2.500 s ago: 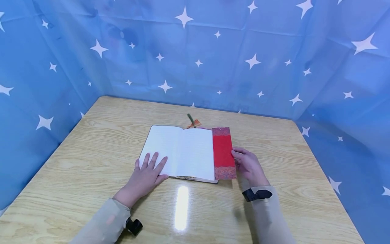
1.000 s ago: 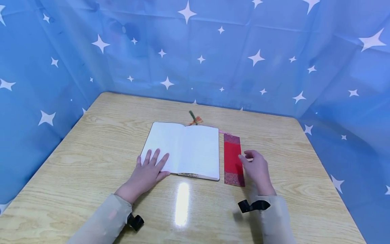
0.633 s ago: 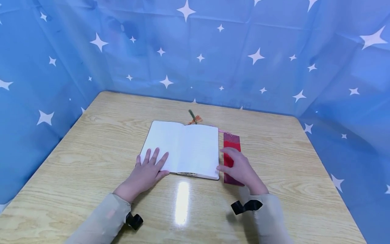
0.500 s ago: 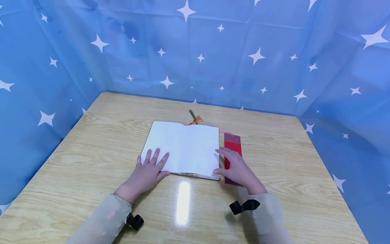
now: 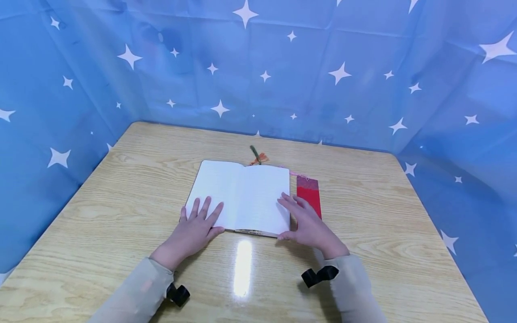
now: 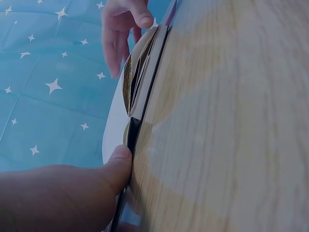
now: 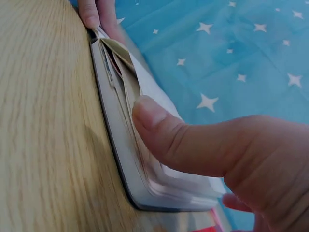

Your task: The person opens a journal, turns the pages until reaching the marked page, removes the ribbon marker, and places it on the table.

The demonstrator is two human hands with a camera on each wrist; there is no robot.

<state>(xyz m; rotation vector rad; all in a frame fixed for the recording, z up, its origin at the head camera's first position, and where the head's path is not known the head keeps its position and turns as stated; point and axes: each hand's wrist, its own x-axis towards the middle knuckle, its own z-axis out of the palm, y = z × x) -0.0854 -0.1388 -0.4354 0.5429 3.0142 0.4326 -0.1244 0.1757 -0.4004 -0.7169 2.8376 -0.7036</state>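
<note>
A notebook (image 5: 258, 193) lies open on the table with blank-looking white pages. My left hand (image 5: 194, 232) rests flat on the lower left page with fingers spread; its thumb (image 6: 116, 166) lies at the bottom edge in the left wrist view. My right hand (image 5: 310, 223) is over the lower right corner, fingers loosely extended above the right page and thumb (image 7: 169, 137) beside the page edges. In the right wrist view several inserted papers (image 7: 123, 84) make gaps between the pages. A red bookmark (image 5: 308, 195) lies right of the notebook, its lower part hidden under my right hand.
A green tassel (image 5: 254, 151) and an orange tassel (image 5: 260, 158) stick out past the notebook's top edge. A pink cord (image 5: 298, 173) runs from the notebook to the bookmark. Behind the wooden table (image 5: 133, 179) hangs a blue star-patterned curtain (image 5: 282, 54).
My right hand has let go of the red bookmark, which now lies flat beside the notebook, and has moved left over the right page's corner. My left hand has stayed on the left page.
</note>
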